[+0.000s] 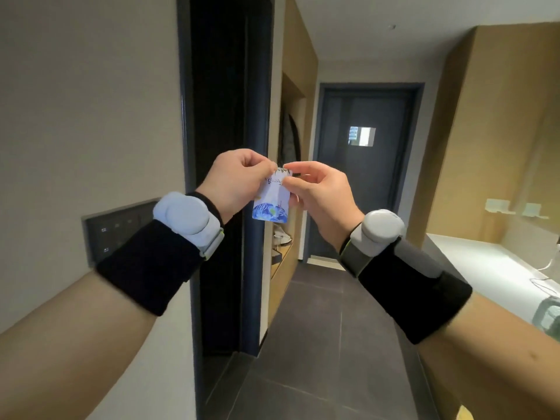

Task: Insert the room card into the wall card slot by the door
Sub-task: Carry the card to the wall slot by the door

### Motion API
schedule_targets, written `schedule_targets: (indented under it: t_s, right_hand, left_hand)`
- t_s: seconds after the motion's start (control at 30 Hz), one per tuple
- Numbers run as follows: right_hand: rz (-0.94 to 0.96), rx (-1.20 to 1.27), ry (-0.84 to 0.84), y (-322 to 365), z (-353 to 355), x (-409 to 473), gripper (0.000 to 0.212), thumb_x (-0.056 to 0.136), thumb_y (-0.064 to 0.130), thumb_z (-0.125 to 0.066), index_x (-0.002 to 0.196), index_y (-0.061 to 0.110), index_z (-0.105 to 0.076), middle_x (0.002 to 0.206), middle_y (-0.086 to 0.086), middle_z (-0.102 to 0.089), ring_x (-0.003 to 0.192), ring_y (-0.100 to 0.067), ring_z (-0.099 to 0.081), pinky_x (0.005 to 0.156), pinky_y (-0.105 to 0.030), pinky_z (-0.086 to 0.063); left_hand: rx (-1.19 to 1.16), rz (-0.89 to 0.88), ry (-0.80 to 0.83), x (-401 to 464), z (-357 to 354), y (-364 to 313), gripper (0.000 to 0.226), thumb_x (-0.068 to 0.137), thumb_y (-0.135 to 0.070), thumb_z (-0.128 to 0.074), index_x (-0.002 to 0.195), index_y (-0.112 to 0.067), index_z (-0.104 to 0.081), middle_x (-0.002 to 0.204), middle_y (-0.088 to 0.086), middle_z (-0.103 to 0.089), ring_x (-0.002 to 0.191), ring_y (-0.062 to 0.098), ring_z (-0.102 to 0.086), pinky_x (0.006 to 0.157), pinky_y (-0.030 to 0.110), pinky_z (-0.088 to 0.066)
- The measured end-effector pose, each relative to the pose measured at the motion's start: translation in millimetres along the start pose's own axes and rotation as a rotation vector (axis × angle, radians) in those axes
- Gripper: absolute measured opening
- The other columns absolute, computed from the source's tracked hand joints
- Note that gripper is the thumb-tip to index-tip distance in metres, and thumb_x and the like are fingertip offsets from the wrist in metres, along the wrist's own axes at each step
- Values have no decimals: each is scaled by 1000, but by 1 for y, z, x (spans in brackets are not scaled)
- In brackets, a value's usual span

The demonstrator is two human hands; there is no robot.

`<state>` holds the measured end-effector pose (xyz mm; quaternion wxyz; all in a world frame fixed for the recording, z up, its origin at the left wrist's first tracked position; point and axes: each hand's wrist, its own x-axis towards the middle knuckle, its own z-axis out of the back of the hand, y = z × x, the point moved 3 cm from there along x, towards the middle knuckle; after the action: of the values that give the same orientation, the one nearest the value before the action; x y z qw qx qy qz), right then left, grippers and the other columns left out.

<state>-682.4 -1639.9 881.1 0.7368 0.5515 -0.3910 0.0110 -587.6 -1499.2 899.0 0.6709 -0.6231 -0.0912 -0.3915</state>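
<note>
Room card (271, 197) is up in front of me at mid-frame, held between both hands, long side roughly vertical with a slight tilt. Print side faces the camera: blue pattern at the bottom, pale top with small dark marks.

Left hand (235, 180) has fingers closed on the card's upper left corner, pinching it. Right hand (318, 189) has thumb and forefinger closed on the upper right edge; its other fingers are loosely curled behind. Lower half of the card hangs free, touching nothing.

Both wrists carry grey pods on black bands.

I see a dark switch panel (116, 230) recessed in the wall on the left, partly covered by my left forearm. Can't tell from here whether it includes the card slot.

Just past it is a dark doorway (227, 86) with a blue-grey frame. Closed blue-grey door (363, 165) sits at the far end of the corridor, well apart from the card, with a small pale plate on it. White worktop (491, 268) is along the right wall.
</note>
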Motion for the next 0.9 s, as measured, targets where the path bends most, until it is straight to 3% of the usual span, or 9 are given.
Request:
schedule_targets:
  t_s: [0.1,0.23,0.37,0.53,0.73,0.9]
  right_hand:
    - [9,33,33,-16,-5,33,18,85,24,-74,102,24,-75,86,3,-81,87,-27,-76,58,-24,-61]
    - [13,100,99,-39,-20,68,22,86,23,-75,108,20,-75,87,-2,-80,68,-14,-74,55,-15,-54]
    - [19,126,166,-64,-53,101,20,85,26,-74,104,24,-76,82,-3,-80,65,-11,-74,53,-15,-53]
    - [50,150,258,-88,-93,133,15,86,24,-74,101,23,-77,80,5,-80,63,-7,-73,51,-10,-51]
    - [86,284,412,-112,-129,171,16,87,13,-73,102,12,-78,83,-5,-80,57,-5,-68,50,-10,-48]
    - [107,339,601,-123,-158,201,20,88,9,-71,107,8,-76,87,-13,-79,63,-21,-71,62,-27,-60]
  left_hand:
    - [59,7,-40,24,0,11,8,86,-26,-67,81,-22,-72,67,-9,-70,55,-2,-65,45,13,-46]
    - [149,46,-76,45,7,25,9,91,-24,-64,89,-19,-72,82,-2,-71,71,6,-66,53,20,-48]
    - [219,107,-132,59,26,45,13,94,-23,-62,97,-14,-71,93,3,-70,83,15,-67,64,28,-52]
    - [326,166,-248,75,49,71,8,91,-22,-62,87,-20,-70,91,5,-72,78,16,-65,61,28,-49]
    - [470,222,-415,90,66,89,5,84,-27,-68,79,-25,-68,78,-3,-69,66,12,-59,57,28,-46]
    - [600,288,-624,92,72,90,12,85,-19,-64,96,-19,-68,92,8,-73,75,18,-64,66,31,-49]
